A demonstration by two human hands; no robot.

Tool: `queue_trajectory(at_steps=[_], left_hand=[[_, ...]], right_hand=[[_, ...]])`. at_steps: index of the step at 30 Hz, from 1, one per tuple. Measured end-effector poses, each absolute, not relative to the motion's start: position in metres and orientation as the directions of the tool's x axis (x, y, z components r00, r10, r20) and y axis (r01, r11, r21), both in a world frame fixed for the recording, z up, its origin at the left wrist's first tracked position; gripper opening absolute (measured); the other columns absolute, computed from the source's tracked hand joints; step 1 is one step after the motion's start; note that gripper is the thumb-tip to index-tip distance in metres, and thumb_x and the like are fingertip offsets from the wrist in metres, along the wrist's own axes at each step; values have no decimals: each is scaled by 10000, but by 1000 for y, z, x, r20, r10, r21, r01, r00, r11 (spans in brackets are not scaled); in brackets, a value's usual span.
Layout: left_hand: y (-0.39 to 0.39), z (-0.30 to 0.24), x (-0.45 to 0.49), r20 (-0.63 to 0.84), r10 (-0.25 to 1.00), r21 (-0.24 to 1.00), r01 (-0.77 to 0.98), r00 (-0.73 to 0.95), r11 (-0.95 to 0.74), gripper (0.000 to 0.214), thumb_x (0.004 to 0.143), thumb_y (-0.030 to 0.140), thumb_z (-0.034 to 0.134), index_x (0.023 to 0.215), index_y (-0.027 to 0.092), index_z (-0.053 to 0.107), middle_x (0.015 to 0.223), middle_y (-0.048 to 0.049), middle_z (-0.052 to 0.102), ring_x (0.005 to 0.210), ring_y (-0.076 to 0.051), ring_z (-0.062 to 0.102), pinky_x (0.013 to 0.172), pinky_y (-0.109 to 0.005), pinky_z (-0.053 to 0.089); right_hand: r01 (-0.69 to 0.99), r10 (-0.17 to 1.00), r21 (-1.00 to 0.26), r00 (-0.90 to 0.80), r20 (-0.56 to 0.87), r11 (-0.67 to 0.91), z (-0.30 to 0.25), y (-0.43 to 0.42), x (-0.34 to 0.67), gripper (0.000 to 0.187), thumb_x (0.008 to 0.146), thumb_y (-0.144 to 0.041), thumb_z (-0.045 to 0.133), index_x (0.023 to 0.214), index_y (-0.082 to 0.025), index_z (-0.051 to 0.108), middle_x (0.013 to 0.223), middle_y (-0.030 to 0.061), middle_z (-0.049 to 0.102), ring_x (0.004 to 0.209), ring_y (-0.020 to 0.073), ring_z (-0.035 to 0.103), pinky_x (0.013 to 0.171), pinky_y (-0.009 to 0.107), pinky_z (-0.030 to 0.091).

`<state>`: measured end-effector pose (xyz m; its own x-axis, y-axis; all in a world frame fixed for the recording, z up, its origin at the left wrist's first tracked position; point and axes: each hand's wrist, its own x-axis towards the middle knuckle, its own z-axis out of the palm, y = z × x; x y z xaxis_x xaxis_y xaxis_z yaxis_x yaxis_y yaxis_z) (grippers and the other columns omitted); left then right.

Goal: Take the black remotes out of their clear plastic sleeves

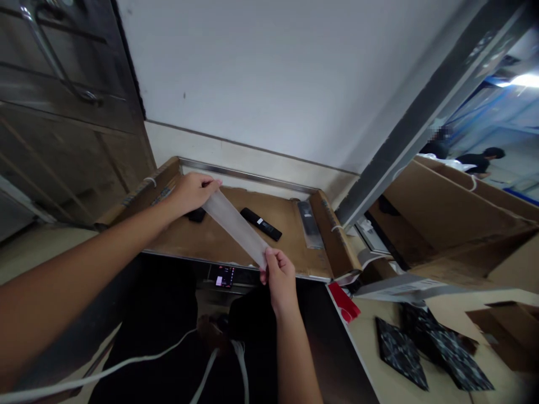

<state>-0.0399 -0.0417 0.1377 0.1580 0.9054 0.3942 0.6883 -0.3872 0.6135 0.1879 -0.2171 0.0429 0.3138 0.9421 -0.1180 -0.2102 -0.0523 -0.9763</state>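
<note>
A long, narrow, translucent plastic sleeve stretches diagonally between my two hands above a cardboard-lined tray. My left hand pinches its upper left end. At the lower right end, my right hand grips it between thumb and fingers. Just behind the sleeve, a black remote control with a small white label lies on the cardboard. Another dark remote in clear plastic rests near the tray's right side. Partly hidden under my left hand is a small black object.
Cardboard walls edge the tray. A phone with a lit screen sits below its front edge. White cords cross my lap. On the right stand a large cardboard box and dark patterned pieces; two people are beyond.
</note>
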Motion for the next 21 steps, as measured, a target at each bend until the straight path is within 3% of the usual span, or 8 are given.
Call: queue_trajectory(at_steps=[3, 6, 10, 13, 16, 21], left_hand=[[-22, 144, -51, 465, 880, 616, 679, 96, -399, 308, 855, 457, 595, 870, 183, 736, 784, -36, 707, 707, -181, 591, 661, -280, 422], [-22, 156, -65, 567, 815, 709, 577, -124, -405, 312, 902, 389, 570, 1004, 116, 680, 905, -44, 696, 748, -128, 567, 701, -243, 441], [-69, 147, -85, 545, 752, 835, 319, -372, -448, 276, 956, 343, 499, 956, 98, 627, 798, -1, 599, 671, -81, 520, 630, -213, 427], [-128, 107, -98, 432, 781, 902, 201, -451, -383, 232, 931, 367, 552, 880, 151, 622, 707, 25, 548, 632, -93, 493, 592, -219, 411], [-188, 54, -110, 234, 836, 972, 139, -496, -190, 278, 899, 455, 590, 842, 186, 633, 709, 18, 580, 635, -119, 515, 607, -239, 433], [-263, -24, -120, -26, 955, 966, 239, -294, 100, 429, 775, 627, 639, 806, 203, 697, 734, -27, 666, 635, -190, 592, 588, -288, 497]], right_hand=[[-309, 949, -946, 258, -181, -96, 44, -212, 174, 362, 791, -531, 692, 798, -194, 559, 553, -51, 590, 383, 65, 464, 358, 160, 319], [-421, 929, -903, 293, -226, -87, 43, -195, 145, 325, 764, -487, 698, 800, -202, 545, 572, -55, 602, 396, 66, 474, 369, 161, 327], [-462, 948, -875, 187, -257, -146, 49, -149, 86, 172, 829, -351, 618, 817, -206, 526, 665, -17, 671, 438, 82, 529, 389, 176, 360], [-492, 933, -833, 104, -346, -254, 59, -112, 37, 56, 891, -239, 517, 845, -214, 497, 715, -10, 696, 454, 88, 561, 407, 187, 372], [-523, 918, -780, -16, -396, -345, 70, -89, -5, 85, 922, -165, 456, 855, -209, 485, 733, -40, 697, 480, 79, 582, 446, 178, 387], [-546, 903, -728, -150, -403, -415, 80, -86, -51, 110, 955, -145, 449, 853, -184, 463, 745, -86, 679, 527, 48, 608, 514, 148, 417]])
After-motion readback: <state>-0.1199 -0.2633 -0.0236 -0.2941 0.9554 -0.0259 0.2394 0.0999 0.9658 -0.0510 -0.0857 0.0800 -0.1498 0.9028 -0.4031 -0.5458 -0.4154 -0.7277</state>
